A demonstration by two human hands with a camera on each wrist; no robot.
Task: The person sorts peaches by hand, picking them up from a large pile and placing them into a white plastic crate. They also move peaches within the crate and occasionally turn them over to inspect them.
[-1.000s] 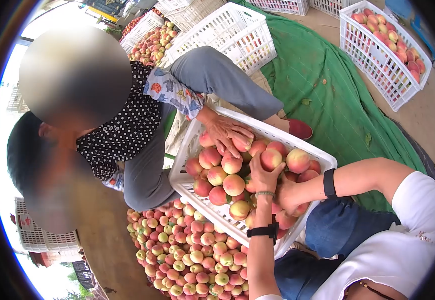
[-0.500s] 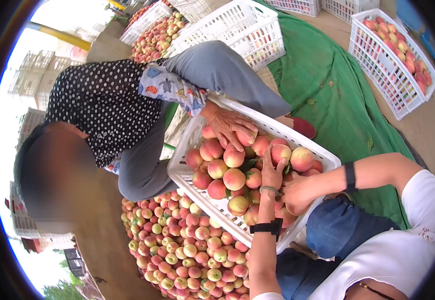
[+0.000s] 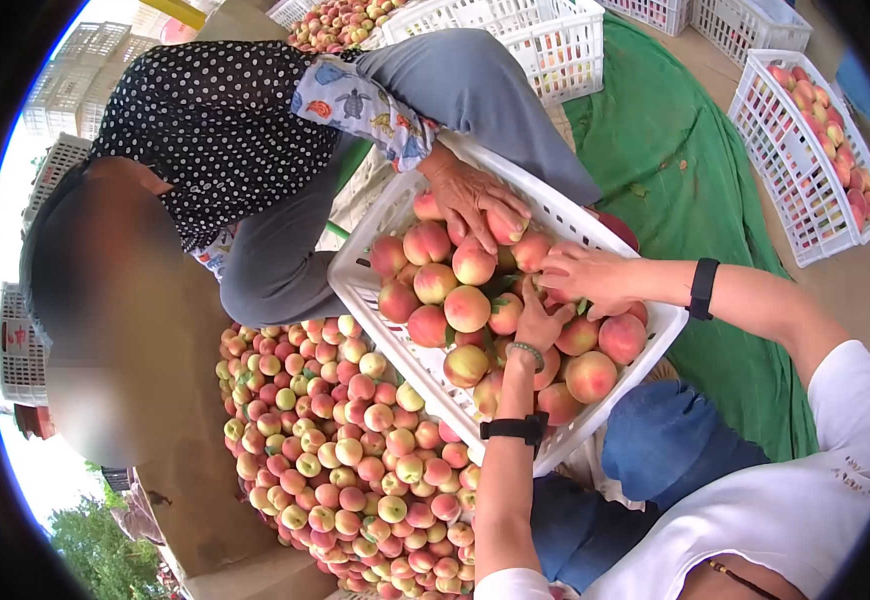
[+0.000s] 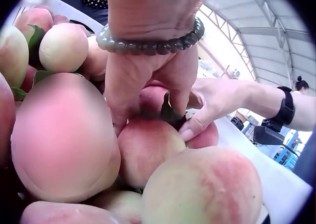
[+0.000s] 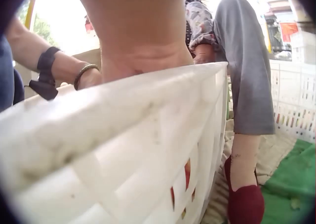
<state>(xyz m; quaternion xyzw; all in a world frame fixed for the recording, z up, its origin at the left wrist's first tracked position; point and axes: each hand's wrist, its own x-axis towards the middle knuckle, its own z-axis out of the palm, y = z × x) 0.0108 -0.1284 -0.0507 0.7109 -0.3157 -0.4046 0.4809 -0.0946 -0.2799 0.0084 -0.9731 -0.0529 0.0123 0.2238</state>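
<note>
down in the white plastic crate (image 3: 415, 392), the left hand (image 3: 541, 325) curls its fingers round a peach (image 4: 152, 96) (a leaf (image 4: 170, 111) pokes up there); the right hand (image 3: 595, 280) touches a neighbouring peach (image 4: 205, 136), its grip impossible to tell.

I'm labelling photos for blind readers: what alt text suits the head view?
The wearer's left hand and right hand reach among peaches in a white crate; a seated person opposite rests a hand on them. More peaches lie heaped alongside.
</note>
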